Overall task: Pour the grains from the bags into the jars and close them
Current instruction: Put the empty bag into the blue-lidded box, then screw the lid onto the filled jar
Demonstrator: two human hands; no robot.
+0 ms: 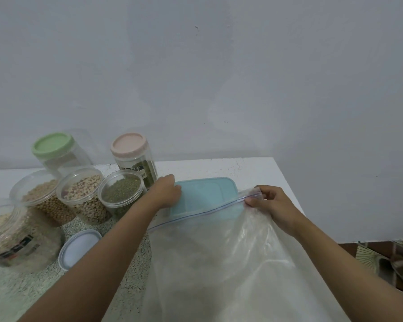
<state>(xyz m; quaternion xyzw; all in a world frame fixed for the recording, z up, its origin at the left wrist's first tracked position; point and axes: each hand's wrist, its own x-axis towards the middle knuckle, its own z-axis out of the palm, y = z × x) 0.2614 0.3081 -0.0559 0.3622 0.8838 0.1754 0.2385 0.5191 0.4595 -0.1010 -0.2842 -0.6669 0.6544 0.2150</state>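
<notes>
A plain pale wall fills the upper frame above a white speckled counter; dark patterned floor shows lower right.

Soft, dim light is spread evenly; faint shadows are cast, and a weak sheen is seen on the bag. Edges are bent and slightly blurred.

— Left side of the table?
— Occupied. Three open jars stand close together in a row, with a green-lidded jar and a pink-lidded jar behind them. A large jar fills the near left, a loose white lid just beside it.
— Centre and right?
— A blue lid, with a zip bag draped over its near edge. A bare strip runs behind it along the wall, out to the far right corner.
</notes>
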